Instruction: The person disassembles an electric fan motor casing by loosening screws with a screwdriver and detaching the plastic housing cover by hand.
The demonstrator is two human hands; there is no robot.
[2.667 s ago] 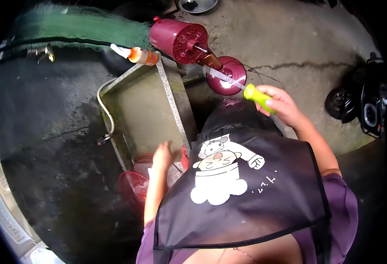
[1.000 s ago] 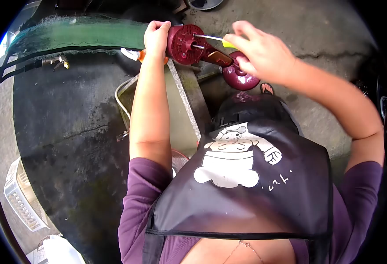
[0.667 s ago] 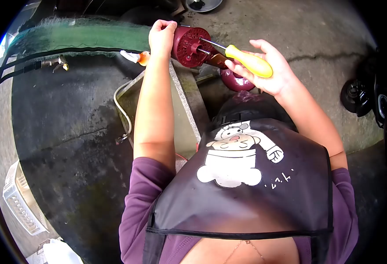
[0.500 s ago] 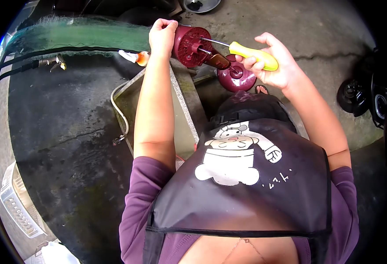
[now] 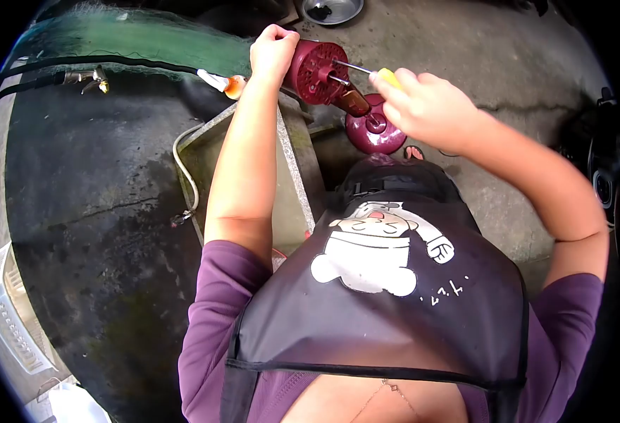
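My left hand (image 5: 273, 56) is closed around the back of a maroon fan motor housing (image 5: 310, 74), whose open, slotted front faces right with a metal shaft sticking out. Below it a brown neck (image 5: 353, 103) leads down toward a round maroon base (image 5: 373, 135) on the floor. Wrapped in my right hand (image 5: 430, 106) is a screwdriver (image 5: 387, 77) with a yellow handle, mostly covered by my fingers. Its thin metal shank points left, and the tip reaches the front of the housing near the upper right. Whether it sits in a screw I cannot tell.
A concrete basin (image 5: 297, 162) stands left of my body, beside a dark slab (image 5: 98, 190) with a pale hose (image 5: 181, 158). Green netting (image 5: 148, 39), a brass tap (image 5: 100, 80) and an orange-and-white bottle (image 5: 234, 87) lie upper left. A metal bowl (image 5: 345, 13) is at the top.
My right hand has shifted its grip from fingertips under the handle to a fist over it, with the elbow swung outward. My left hand still holds the housing.
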